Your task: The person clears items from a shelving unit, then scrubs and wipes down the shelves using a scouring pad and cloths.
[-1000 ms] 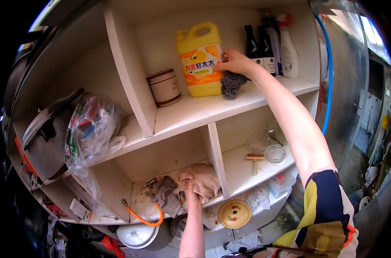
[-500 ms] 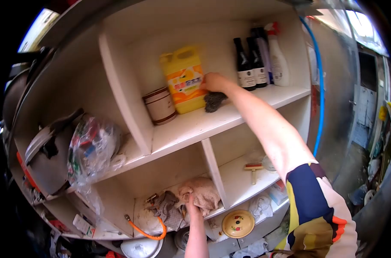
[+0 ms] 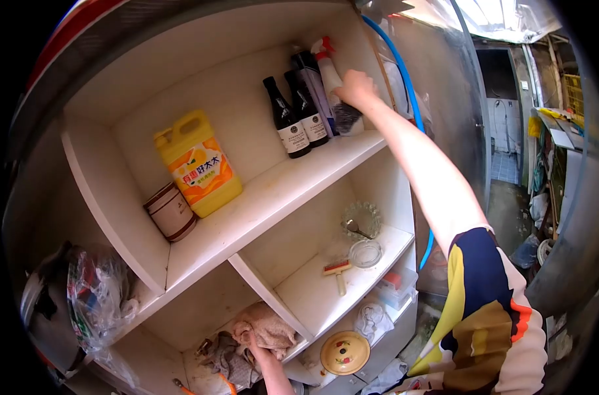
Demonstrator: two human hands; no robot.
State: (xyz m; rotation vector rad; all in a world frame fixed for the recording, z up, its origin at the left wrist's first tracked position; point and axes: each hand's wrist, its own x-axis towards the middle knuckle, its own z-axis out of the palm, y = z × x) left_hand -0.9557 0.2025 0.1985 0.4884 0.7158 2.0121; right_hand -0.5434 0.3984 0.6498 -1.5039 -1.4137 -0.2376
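My right hand [image 3: 357, 90] is closed at the right end of the upper shelf, in front of a white spray bottle [image 3: 328, 74] with a red trigger head. From under its fingers hangs a dark grey, rough-textured rag [image 3: 347, 118], which covers the bottle's lower part. Two dark bottles [image 3: 288, 125] with white labels stand just left of it. Down in the lower compartment, my left hand [image 3: 254, 343] rests against a bunched pinkish-beige towel [image 3: 268, 326]; its fingers are partly hidden by the folds. A grey cloth [image 3: 228, 359] lies beside that hand.
On the upper shelf stand a yellow detergent jug [image 3: 199, 168] and a brown-and-beige canister [image 3: 171, 212]. The lower right compartment holds a squeegee-like tool [image 3: 339, 273] and glass dishes [image 3: 366, 253]. Below is a yellow lid [image 3: 345, 353]. A blue hose [image 3: 405, 72] runs along the cabinet's right side.
My right hand has moved right with the dark rag, from beside the yellow jug to the spray bottle. My left hand stays at the towel. The view has swung right.
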